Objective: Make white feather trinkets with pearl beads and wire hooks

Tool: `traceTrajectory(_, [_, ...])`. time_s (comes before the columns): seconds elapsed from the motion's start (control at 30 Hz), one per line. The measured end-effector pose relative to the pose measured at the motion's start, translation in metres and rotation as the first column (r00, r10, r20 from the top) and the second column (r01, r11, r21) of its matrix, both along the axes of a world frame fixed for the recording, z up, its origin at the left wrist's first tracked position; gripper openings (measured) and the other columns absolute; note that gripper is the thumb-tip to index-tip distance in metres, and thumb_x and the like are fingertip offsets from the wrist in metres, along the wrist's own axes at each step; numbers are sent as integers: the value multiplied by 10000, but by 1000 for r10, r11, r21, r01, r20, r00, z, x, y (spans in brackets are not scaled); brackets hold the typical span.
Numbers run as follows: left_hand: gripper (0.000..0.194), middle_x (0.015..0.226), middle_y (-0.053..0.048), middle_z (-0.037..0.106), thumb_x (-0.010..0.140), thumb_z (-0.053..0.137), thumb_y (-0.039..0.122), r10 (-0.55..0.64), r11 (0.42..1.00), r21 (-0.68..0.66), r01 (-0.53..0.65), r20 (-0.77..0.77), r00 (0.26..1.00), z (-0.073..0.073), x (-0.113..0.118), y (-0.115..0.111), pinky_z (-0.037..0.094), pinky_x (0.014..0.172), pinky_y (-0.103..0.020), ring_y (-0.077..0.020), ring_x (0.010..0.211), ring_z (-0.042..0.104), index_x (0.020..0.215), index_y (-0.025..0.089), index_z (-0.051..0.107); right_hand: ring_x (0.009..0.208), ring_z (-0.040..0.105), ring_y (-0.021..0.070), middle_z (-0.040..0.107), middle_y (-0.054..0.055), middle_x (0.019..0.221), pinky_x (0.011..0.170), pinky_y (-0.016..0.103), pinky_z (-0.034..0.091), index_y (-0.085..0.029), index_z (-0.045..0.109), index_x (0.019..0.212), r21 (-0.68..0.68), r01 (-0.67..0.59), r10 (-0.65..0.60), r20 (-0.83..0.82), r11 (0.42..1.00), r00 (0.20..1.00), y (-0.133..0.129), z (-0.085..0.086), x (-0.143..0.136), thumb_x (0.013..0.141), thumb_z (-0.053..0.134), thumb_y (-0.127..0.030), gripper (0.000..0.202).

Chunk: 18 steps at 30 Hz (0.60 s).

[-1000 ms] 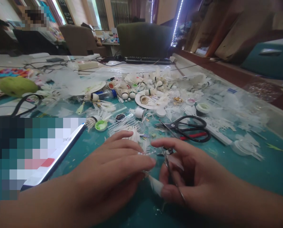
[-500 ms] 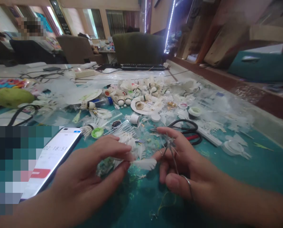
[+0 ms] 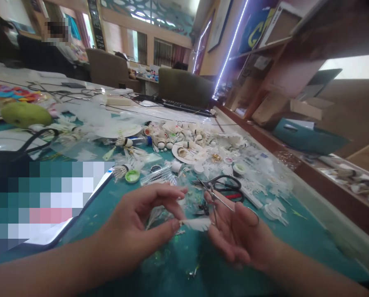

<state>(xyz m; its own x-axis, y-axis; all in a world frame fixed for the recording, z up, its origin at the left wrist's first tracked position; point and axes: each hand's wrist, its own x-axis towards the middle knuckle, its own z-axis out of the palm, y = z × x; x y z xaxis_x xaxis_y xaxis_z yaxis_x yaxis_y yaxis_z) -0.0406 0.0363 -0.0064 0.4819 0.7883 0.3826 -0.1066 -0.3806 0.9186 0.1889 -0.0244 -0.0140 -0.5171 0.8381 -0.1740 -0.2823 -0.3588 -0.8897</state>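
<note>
My left hand [image 3: 151, 216] pinches a small white feather [image 3: 198, 224] by its quill end, between thumb and fingertips. The feather points right, above the green mat [image 3: 168, 276]. In my right hand [image 3: 240, 231] are slim metal scissors [image 3: 224, 202], the thumb through one loop. Their blades look spread apart, close to the feather's right end; the exact tip position is blurred. Just behind my right hand, larger black-handled scissors [image 3: 224, 182] lie on the mat. A small open pot of green paste [image 3: 132, 176] stands behind my left hand.
Shuttlecocks [image 3: 162, 144], loose feathers and plastic bags crowd the table behind my hands. A white plate [image 3: 175, 153] sits among them. To the left are a phone [image 3: 48, 238], partly blurred out, and a green fruit [image 3: 26, 114]. A person [image 3: 63, 51] sits far left.
The metal scissors have swung from upright to slanting across my right hand, which has turned palm-up. Their blades are nearer the feather, still in my left hand. The view has tilted.
</note>
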Motion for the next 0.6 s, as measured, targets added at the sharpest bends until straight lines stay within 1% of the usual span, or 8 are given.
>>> traceTrajectory(0.07, [266,774,-10,828,803,781,125,-72,997,-42,72,21,997,-3,1,0,471,1156,-521,-287,1125,761,1018,275,737,256,279,54,623,-93,510,325,156,312,-257,424,1124,-55,-71,67,-71,996,995,1,1,-1,793,585,-860,707])
traceTrajectory(0.13, [285,795,-6,832,820,774,113,-108,992,-55,110,32,994,-5,1,-1,440,1184,-522,-278,1188,738,1054,267,724,260,321,50,671,-76,550,339,138,318,-267,427,1095,-84,-117,110,-87,990,990,0,4,-1,796,613,-830,665])
traceTrajectory(0.2, [293,797,-3,827,825,767,99,-129,989,-64,131,33,991,-6,1,-3,437,1184,-514,-278,1200,733,1068,254,717,264,352,45,688,-70,568,343,123,296,-273,429,1070,-113,-143,137,-63,983,989,-3,8,-1,780,625,-831,659])
traceTrajectory(0.3, [266,780,-2,813,820,761,102,-178,978,-106,182,46,983,-5,3,-7,522,1090,-474,-286,1136,762,1043,238,711,300,399,46,674,-67,573,358,112,274,-262,471,1073,-144,-178,180,-1,973,984,-5,7,0,744,626,-865,704])
traceTrajectory(0.4, [242,852,-25,829,830,747,117,-251,958,-132,255,44,967,-4,5,-11,573,996,-425,-268,1037,788,1044,219,702,342,454,67,661,-44,588,375,143,311,-228,543,1045,-103,-228,228,-9,968,974,-4,-7,3,738,620,-887,730])
traceTrajectory(0.47, [247,913,-48,833,821,744,112,-281,953,-111,282,27,959,-6,6,-12,577,970,-401,-255,993,790,1049,201,704,380,476,75,660,-36,619,398,167,333,-214,568,1010,-64,-206,205,-20,977,979,-1,-19,4,642,729,-873,772])
traceTrajectory(0.5, [253,925,-53,830,812,746,108,-287,953,-93,287,17,958,-7,7,-13,577,959,-392,-249,971,788,1048,193,707,376,457,79,645,-35,600,396,179,338,-208,572,990,-60,-208,207,-36,976,978,0,-24,5,602,728,-902,810])
traceTrajectory(0.6, [262,907,-51,816,801,747,102,-294,954,-59,295,17,956,-9,8,-14,589,899,-369,-229,881,783,1050,174,706,428,524,114,672,14,635,427,200,377,-185,594,996,-51,-211,206,-92,976,974,1,-32,6,669,678,-909,800])
